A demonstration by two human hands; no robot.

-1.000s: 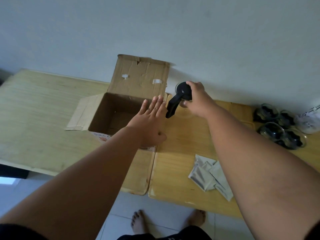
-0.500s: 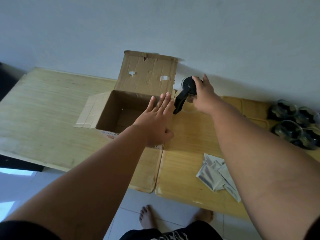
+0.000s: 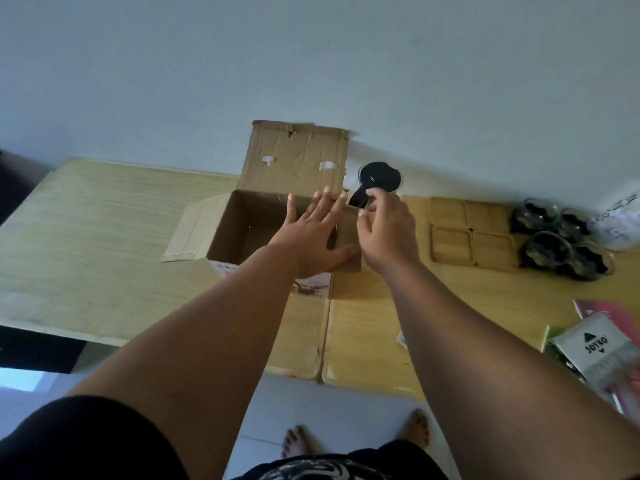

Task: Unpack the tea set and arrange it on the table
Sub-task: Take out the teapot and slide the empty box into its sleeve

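An open cardboard box (image 3: pixel 239 220) stands on the wooden table (image 3: pixel 104 237). My left hand (image 3: pixel 311 237) lies flat on the box's right rim, fingers straight. A glass teapot with a black lid and black handle (image 3: pixel 379 176) stands just behind the box's right corner, by the wall. My right hand (image 3: pixel 388 230) hovers in front of it with fingers loosely spread; the index fingertip is at the handle, and nothing is gripped. Wooden square coasters (image 3: pixel 471 233) lie to the right. Several glass cups with black holders (image 3: pixel 561 244) stand beyond them.
A white bag (image 3: pixel 616 226) sits at the far right by the wall. Printed packets and a pink leaflet (image 3: pixel 595 344) lie at the right front. The table is two boards joined, with the seam below the box. My bare feet show on the tiled floor.
My right hand has come off the teapot's lid and drawn back toward me with fingers spread. The teapot stands by itself. My left hand stays flat on the box.
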